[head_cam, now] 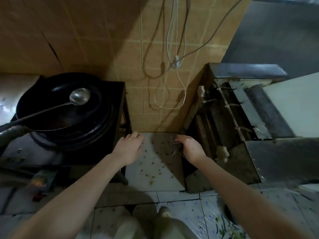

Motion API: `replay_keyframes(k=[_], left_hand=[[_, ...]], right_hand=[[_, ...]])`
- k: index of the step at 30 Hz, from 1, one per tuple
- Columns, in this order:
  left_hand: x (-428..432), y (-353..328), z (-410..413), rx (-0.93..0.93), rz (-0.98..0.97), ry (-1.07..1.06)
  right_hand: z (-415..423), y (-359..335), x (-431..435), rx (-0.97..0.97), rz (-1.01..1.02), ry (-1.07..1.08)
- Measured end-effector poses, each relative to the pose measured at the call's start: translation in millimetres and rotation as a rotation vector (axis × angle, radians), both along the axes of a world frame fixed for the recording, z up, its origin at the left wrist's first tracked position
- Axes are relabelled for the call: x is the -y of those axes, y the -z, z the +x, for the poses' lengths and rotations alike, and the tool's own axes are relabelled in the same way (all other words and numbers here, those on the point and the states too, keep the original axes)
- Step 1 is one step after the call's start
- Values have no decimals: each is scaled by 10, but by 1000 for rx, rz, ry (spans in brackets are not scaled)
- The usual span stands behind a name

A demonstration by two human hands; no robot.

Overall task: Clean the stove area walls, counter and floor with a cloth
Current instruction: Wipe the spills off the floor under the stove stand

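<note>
Both forearms (77, 187) are seen reaching in from the bottom edge toward a narrow strip of floor (155, 171), white tile dotted with yellowish crumbs. That strip is boxed in pretty tight: a black stove stand (119, 107) on the left, a grimy metal machine (229, 128) on the right and the tiled wall (126, 57) at the back, so room to move is only left toward the camera. A wok (57, 114) with a ladle (79, 96) laid in it is parked on the stove, and cables (176, 62) are hung down the wall above the gap. The left hand (130, 148) is held palm down with relaxed fingers and nothing in it, right by the stand's near corner; contact can't be made out. The right hand (191, 149) is clenched around a dark cloth (174, 148), which is bunched at the fingertips with a bit dangling, low over the strip's right edge, just beside the machine.
</note>
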State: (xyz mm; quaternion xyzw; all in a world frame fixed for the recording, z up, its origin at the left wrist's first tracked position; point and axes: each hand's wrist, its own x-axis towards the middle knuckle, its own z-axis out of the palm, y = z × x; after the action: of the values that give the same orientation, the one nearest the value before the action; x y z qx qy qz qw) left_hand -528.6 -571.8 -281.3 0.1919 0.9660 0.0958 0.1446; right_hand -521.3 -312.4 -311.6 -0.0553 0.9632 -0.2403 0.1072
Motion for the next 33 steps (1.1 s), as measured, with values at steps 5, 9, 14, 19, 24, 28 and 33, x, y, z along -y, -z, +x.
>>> replay_keyframes(k=[5,9,14,19,24,28,33], left_hand=[[35,79,-42,-4,0,-14],[63,141,-135,18,-3,9],[93,297,-247,38,16,-18],[-64,658,-483,-7,13,-62],[-191,1286,-674,-8,-91,-54],[-373,1925,-785,-17,-68,-67],[-430,2837,-872,-53,-72,-79]], right_hand=[[10,119,50,-26,9,-31],[-9,223,91,18,15,-14],[-97,433,121,32,5,-25],[-260,885,119,-20,-59,4],[-480,1563,94,-8,-89,13],[-654,2203,27,7,-129,95],[-857,3003,-10,45,-162,194]])
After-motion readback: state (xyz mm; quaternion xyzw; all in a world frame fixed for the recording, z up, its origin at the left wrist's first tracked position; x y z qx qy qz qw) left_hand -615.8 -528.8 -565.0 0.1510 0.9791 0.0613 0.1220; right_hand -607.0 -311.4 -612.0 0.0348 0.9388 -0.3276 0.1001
